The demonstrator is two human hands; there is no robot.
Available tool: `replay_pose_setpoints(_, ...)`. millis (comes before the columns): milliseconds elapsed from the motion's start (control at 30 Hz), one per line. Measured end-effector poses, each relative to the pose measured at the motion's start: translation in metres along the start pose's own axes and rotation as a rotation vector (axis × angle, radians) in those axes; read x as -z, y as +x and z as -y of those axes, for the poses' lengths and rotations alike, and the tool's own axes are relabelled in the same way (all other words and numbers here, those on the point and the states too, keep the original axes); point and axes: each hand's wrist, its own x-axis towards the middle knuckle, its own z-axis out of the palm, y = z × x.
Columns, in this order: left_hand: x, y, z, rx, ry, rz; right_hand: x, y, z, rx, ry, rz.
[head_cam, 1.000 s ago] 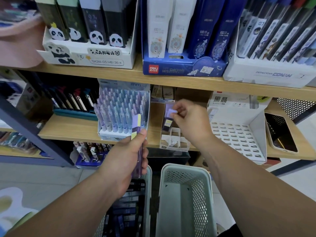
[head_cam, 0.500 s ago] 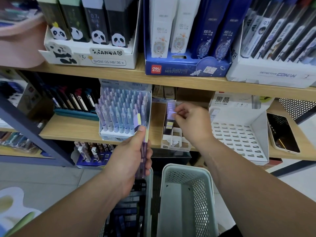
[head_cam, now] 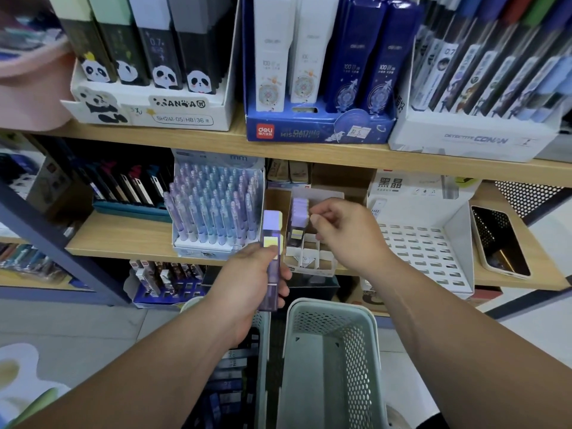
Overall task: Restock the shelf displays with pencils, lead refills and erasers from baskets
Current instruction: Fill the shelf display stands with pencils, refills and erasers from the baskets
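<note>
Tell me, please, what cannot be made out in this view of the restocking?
- Head view: how many purple refill cases the left hand grips; fingers cover them.
- Head view: whether the right hand pinches or merely touches the stocked cases in the divider box; too small.
- Head view: the left basket contents; the left forearm hides them, blurred.
- Head view: tops of the upper-shelf packs; cut by the top edge.
</note>
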Motion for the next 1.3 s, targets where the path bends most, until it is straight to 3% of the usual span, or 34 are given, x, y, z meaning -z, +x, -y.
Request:
replay_pose_setpoints(167,-0.008,0.007,0.008,-0.028,0.149,0.057,-0.003,-0.013,0.006,-0.07,0.178,0.122)
replay_pose_setpoints(467,-0.013,0.01,0.012,-0.084,0.244,0.078,0.007,-0.016,0.011,-0.101,0.251,0.091)
replay_pose_setpoints(600,-0.011,0.007,0.01,-0.103,0.224,0.066,0.018,-0.017,0.016,-0.24,0.49,0.207)
replay_pose_setpoints(700,-0.006,0.007,0.008,-0.075,0.12,0.001,0.036,-0.013,0.019,-0.243,0.571,0.113)
replay_pose_setpoints(800,0.005,0.01,0.008,-0.071,0.024,-0.085,0.055,-0.015,0.018,-0.148,0.454,0.009)
replay_pose_setpoints(1000,0.026,0.009,0.009,-0.072,-0.006,-0.125,0.043,-0.036,0.026,0.054,0.115,0.191)
replay_pose_setpoints(1167,0.029,0.001,0.007,-0.064,-0.02,-0.115,0.041,-0.034,0.033,0.104,0.055,0.187)
replay_pose_setpoints(1300,0.024,0.001,0.012,-0.028,0.001,-0.159,0.035,-0.03,0.031,0.1,0.039,0.053)
